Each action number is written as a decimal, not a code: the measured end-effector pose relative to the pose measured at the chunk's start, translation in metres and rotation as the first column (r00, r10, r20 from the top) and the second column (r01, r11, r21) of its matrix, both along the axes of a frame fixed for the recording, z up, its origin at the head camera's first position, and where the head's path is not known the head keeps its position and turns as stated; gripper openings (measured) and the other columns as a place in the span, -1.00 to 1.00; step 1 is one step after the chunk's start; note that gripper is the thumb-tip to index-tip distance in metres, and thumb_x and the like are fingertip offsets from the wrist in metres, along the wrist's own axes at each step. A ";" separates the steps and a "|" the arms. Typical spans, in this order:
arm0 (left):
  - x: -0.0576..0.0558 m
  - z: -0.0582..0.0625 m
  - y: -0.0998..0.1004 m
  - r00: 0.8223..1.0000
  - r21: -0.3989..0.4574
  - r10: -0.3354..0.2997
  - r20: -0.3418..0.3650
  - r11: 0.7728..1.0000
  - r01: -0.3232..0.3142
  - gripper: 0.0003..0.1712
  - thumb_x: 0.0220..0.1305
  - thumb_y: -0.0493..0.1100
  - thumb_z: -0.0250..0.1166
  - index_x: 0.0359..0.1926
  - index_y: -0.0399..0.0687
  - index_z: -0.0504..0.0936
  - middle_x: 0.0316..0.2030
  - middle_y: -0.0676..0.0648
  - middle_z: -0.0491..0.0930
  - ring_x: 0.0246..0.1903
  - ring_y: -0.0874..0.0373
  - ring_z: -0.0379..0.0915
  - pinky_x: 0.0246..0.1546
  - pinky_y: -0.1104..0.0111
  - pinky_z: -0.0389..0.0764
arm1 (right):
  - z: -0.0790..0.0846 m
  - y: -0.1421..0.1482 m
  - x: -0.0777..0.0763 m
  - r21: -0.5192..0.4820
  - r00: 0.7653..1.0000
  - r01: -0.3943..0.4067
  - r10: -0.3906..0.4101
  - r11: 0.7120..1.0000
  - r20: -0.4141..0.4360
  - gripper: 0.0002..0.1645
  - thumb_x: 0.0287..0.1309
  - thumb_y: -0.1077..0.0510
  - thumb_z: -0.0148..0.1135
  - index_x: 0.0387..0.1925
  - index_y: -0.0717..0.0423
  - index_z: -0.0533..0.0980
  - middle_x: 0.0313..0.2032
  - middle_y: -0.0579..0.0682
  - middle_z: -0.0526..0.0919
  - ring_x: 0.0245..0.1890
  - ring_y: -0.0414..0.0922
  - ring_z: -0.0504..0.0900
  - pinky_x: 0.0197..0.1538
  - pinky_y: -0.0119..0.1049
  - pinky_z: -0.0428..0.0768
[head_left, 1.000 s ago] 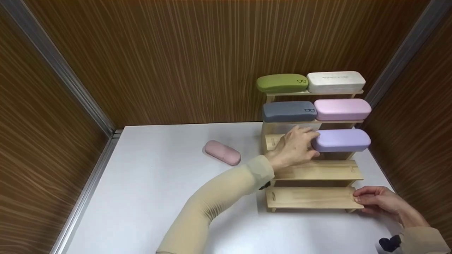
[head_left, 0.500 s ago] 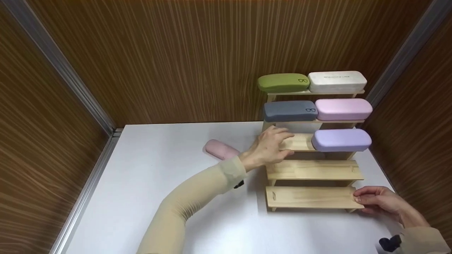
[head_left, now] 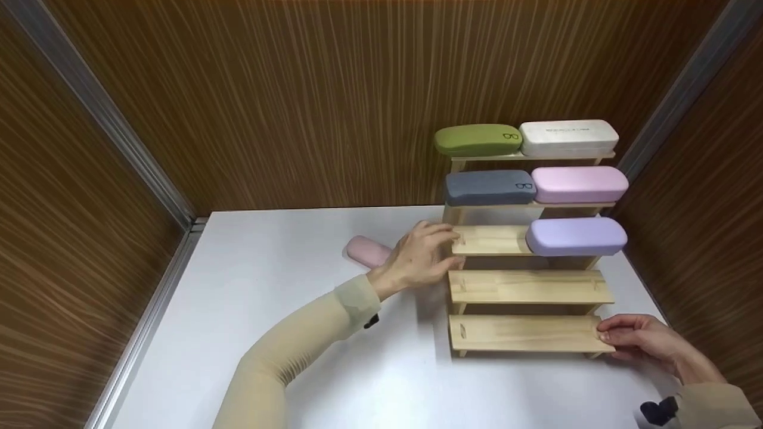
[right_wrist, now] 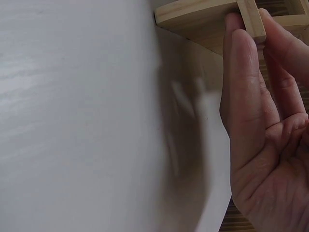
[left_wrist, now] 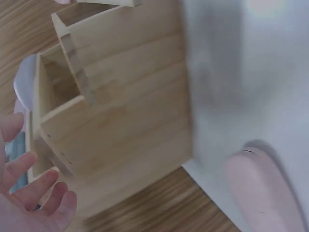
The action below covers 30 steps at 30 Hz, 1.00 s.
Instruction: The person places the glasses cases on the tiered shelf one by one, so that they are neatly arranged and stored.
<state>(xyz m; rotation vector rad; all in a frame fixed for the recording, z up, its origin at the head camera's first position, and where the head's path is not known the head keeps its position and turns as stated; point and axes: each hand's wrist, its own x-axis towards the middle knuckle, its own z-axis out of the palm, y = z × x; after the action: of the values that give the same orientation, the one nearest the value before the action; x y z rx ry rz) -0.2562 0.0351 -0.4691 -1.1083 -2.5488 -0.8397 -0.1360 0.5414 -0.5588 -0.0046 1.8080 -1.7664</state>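
Nearest, the right hand (head_left: 647, 342) holds the right end of the rack (head_left: 527, 286)'s lowest step, thumb on top and fingers (right_wrist: 244, 72) curled against the wood; the right wrist view shows the fingertips pressed to the corner of the board above the white table (head_left: 286, 333). The rack is a stepped wooden stand at the table's right side, five steps rising toward the back wall. Its lowest two steps are bare wood. Beside the rack's left edge, at the level of the third step, the left hand (head_left: 420, 256) hovers with its fingers (left_wrist: 34, 186) loosely spread and holding nothing; the left wrist view shows the fingers apart and the rack's side panel just beyond them. Just behind and to the left of that hand a pink case (head_left: 366, 251) lies flat on the table, partly hidden by the hand in the head view, apart from the rack. On the third step a lilac case (head_left: 575, 236) lies at the right end, the left part of that step bare. The fourth step holds a grey case (head_left: 489, 187) at left and a light pink case (head_left: 579, 184) at right, side by side and touching. The top step holds a green case (head_left: 477, 140) at left and a white case (head_left: 568, 137) at right, also touching, close to the brown wall.
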 end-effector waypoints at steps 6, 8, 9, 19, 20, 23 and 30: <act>-0.002 -0.017 -0.023 1.000 -0.009 0.008 0.022 1.000 -0.008 -0.43 0.49 0.07 0.48 0.37 -0.09 0.75 0.41 -0.19 0.73 0.39 -0.15 0.64 0.47 0.03 0.66 | -0.001 0.000 0.000 0.008 1.000 0.007 -0.007 1.000 0.004 -0.49 0.59 0.41 0.15 -0.05 -0.20 0.87 -0.12 -0.33 0.87 -0.14 -0.32 0.87 -0.06 -0.40 0.86; -0.002 -0.022 -0.030 1.000 -0.007 0.013 0.028 1.000 -0.012 -0.43 0.49 0.06 0.48 0.39 -0.07 0.74 0.41 -0.17 0.73 0.39 -0.15 0.64 0.45 0.01 0.67 | -0.001 0.000 0.000 0.022 1.000 0.012 -0.012 1.000 0.002 -0.50 0.59 0.40 0.16 -0.06 -0.21 0.87 -0.12 -0.34 0.87 -0.16 -0.33 0.87 -0.07 -0.41 0.85; -0.001 -0.025 -0.034 0.999 -0.004 0.017 0.031 1.000 -0.017 -0.44 0.49 0.04 0.49 0.40 -0.06 0.74 0.41 -0.17 0.73 0.39 -0.15 0.64 0.45 0.00 0.67 | -0.001 0.000 0.000 0.027 1.000 0.014 -0.014 1.000 0.003 -0.50 0.59 0.40 0.17 -0.06 -0.22 0.87 -0.12 -0.34 0.87 -0.16 -0.33 0.86 -0.08 -0.42 0.85; 0.000 -0.063 -0.070 0.995 0.035 0.086 0.042 0.996 -0.087 -0.48 0.45 -0.02 0.52 0.32 -0.13 0.77 0.30 -0.16 0.80 0.31 -0.14 0.70 0.37 0.01 0.73 | -0.001 0.000 -0.001 0.053 1.000 0.011 -0.010 0.999 -0.004 -0.50 0.59 0.40 0.17 -0.08 -0.23 0.87 -0.15 -0.32 0.86 -0.17 -0.33 0.86 -0.08 -0.42 0.85; -0.001 -0.066 -0.074 0.995 0.040 0.092 0.041 0.995 -0.094 -0.49 0.44 -0.04 0.53 0.31 -0.15 0.77 0.29 -0.17 0.81 0.30 -0.14 0.70 0.37 0.00 0.73 | 0.000 0.000 -0.001 0.053 1.000 0.011 -0.011 0.999 0.001 -0.50 0.59 0.39 0.17 -0.08 -0.23 0.86 -0.15 -0.32 0.86 -0.17 -0.33 0.86 -0.08 -0.42 0.85; -0.002 -0.074 -0.085 0.993 0.058 0.111 0.045 0.992 -0.113 -0.50 0.41 -0.09 0.54 0.28 -0.20 0.78 0.26 -0.21 0.82 0.30 -0.20 0.71 0.40 -0.06 0.70 | 0.000 -0.001 0.000 0.039 1.000 0.018 -0.018 0.999 0.017 -0.51 0.59 0.39 0.18 -0.08 -0.23 0.86 -0.16 -0.31 0.86 -0.16 -0.33 0.87 -0.07 -0.41 0.86; -0.008 -0.088 -0.105 0.978 0.055 0.190 0.083 0.979 -0.195 -0.50 0.38 -0.07 0.58 0.27 -0.15 0.79 0.27 -0.20 0.81 0.36 -0.23 0.64 0.48 -0.12 0.61 | 0.002 -0.002 0.001 -0.003 0.999 0.015 -0.015 1.000 0.028 -0.49 0.60 0.40 0.15 -0.07 -0.23 0.87 -0.17 -0.30 0.88 -0.16 -0.34 0.88 -0.06 -0.42 0.85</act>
<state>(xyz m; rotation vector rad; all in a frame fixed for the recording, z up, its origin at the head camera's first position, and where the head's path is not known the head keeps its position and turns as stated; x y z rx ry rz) -0.2643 -0.0703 -0.5568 -0.8085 -2.6198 -0.9217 -0.1349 0.5397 -0.5573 0.0330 1.7900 -1.7709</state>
